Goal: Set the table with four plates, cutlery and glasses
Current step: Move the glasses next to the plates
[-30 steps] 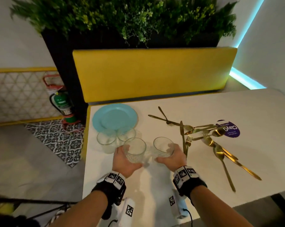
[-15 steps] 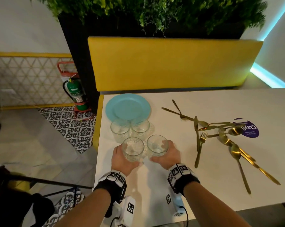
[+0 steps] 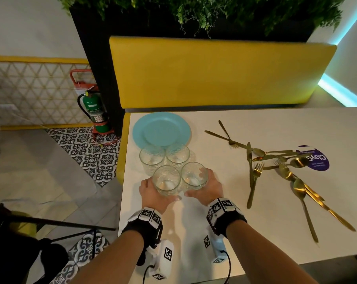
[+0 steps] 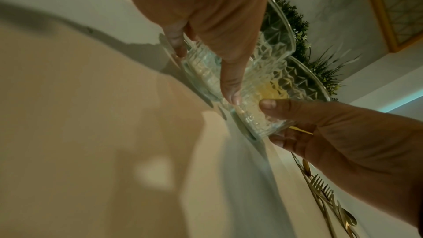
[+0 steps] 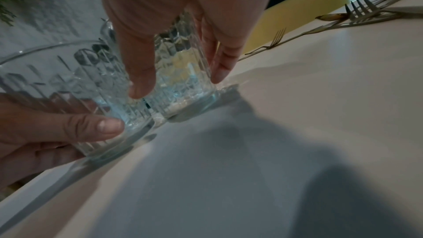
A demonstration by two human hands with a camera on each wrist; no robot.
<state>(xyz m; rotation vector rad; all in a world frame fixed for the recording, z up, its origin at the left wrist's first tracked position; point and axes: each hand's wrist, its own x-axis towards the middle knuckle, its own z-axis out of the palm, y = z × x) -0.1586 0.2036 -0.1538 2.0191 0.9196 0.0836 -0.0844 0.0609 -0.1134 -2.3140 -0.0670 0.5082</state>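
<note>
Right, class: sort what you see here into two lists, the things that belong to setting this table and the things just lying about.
Belongs to the job:
- left hand gripping the left glass
- right hand gripping the right glass
- two more glasses
- blue plate
- gold cutlery
- table

Just lying about:
- purple sticker
- fire extinguisher
- yellow bench
- plants
</note>
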